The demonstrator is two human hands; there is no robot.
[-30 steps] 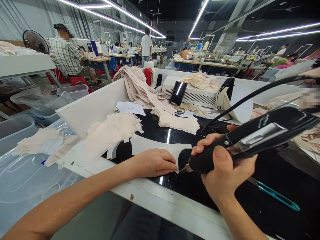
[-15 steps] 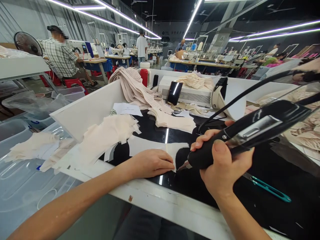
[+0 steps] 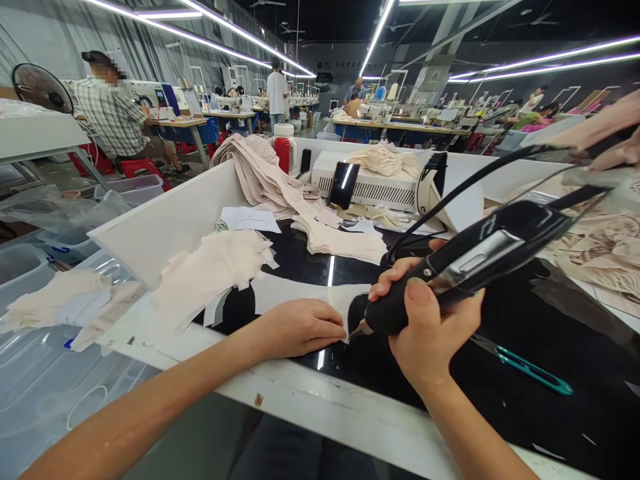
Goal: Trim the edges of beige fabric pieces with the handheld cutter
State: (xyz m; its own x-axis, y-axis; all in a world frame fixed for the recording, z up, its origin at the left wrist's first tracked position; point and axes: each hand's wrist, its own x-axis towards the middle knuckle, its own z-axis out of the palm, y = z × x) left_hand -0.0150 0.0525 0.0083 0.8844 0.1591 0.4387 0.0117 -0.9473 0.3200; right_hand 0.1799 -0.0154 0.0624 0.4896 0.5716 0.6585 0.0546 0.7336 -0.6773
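My right hand [image 3: 427, 327] is wrapped round a black corded hand tool [image 3: 475, 260]. Its metal tip touches the edge of a pale fabric piece [image 3: 310, 293] lying on the glossy black table [image 3: 540, 347]. My left hand [image 3: 300, 327] rests on that piece with fingers curled and pressed down, right beside the tool tip. To the left of the piece lies a heap of cream fabric cut-outs [image 3: 210, 267].
Teal thread snips [image 3: 525, 365] lie on the table right of my wrist. Further back are a fabric stack [image 3: 340, 241], draped beige cloth [image 3: 260, 170], a white machine [image 3: 370, 183] and a phone [image 3: 343, 185]. A clear plastic bin [image 3: 45, 373] stands left. Other people work at distant tables.
The view has drifted, so everything sits slightly further left. Both hands keep their positions on the fabric piece and the tool, with the tip still at the piece's edge.
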